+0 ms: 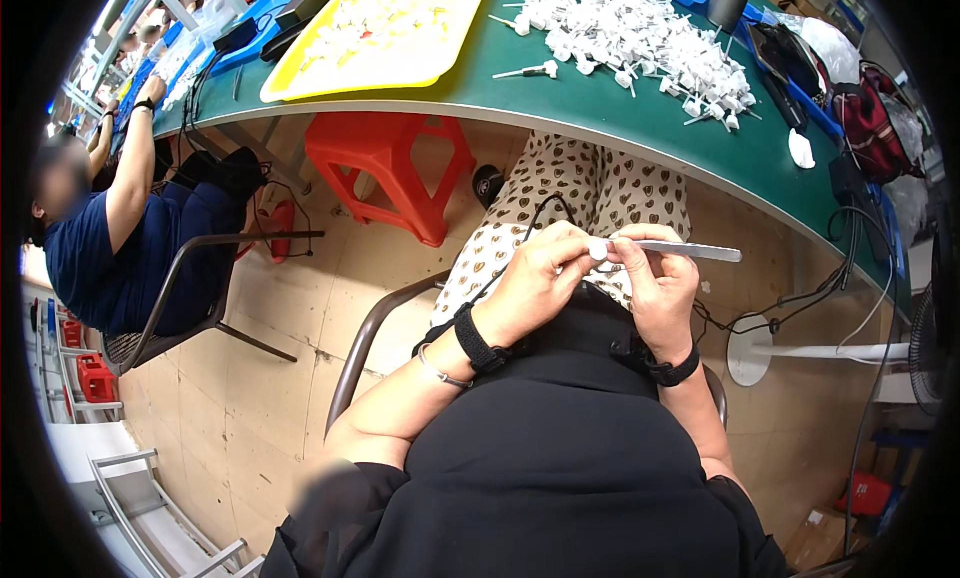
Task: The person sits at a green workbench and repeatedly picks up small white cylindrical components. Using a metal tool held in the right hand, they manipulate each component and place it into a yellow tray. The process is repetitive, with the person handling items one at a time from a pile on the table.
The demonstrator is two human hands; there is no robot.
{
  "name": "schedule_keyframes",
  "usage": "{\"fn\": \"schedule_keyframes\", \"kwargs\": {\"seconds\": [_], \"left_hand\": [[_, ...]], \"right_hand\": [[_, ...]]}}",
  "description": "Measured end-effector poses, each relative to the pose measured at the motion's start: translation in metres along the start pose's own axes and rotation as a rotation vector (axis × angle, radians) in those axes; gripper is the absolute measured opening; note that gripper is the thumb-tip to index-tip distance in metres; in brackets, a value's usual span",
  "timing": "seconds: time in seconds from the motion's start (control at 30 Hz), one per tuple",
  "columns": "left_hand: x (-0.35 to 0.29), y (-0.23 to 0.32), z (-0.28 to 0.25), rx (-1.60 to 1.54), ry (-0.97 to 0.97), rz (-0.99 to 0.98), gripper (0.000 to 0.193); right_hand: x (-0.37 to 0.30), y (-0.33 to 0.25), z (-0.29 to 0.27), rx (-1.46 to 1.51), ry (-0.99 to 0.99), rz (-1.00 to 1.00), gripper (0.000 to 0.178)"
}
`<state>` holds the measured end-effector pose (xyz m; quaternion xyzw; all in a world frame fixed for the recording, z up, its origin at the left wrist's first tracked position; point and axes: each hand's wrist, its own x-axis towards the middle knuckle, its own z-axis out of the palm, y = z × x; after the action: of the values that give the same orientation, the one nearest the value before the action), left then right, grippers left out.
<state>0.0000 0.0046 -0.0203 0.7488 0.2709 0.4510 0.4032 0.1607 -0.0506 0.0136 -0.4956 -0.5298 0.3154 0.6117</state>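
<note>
Above my lap, both hands meet at a small white plastic part point(597, 249). My left hand point(540, 278) is closed, with thumb and forefinger pinching that part. My right hand point(655, 293) is closed around a slim flat silver tool point(705, 250), whose blunt end sticks out to the right; its working end is hidden by my fingers. The right fingertips are right beside the white part. On the green table point(480, 100) ahead lies a heap of white plastic pieces point(620, 28) with thin stems. One stemmed piece point(530, 71) lies apart, nearer the edge.
A yellow tray point(455, 63) of small pieces stands on the table's left. Beneath the table is a red stool point(365, 138). Bags, a dark red cloth item point(880, 128) and cables crowd the right, near a fan point(925, 348). A person in blue point(150, 238) sits at left.
</note>
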Motion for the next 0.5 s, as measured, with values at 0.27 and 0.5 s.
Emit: {"fn": "schedule_keyframes", "kwargs": {"seconds": [0.27, 0.5], "left_hand": [[-0.0002, 0.0011, 0.0003, -0.009, 0.004, -0.01, 0.017], [0.0003, 0.0024, -0.0005, 0.005, 0.003, 0.001, 0.016]], "right_hand": [[-0.0004, -0.001, -0.0006, 0.008, -0.003, 0.025, 0.006], [-0.001, -0.0026, -0.0001, 0.009, -0.002, 0.036, 0.006]]}}
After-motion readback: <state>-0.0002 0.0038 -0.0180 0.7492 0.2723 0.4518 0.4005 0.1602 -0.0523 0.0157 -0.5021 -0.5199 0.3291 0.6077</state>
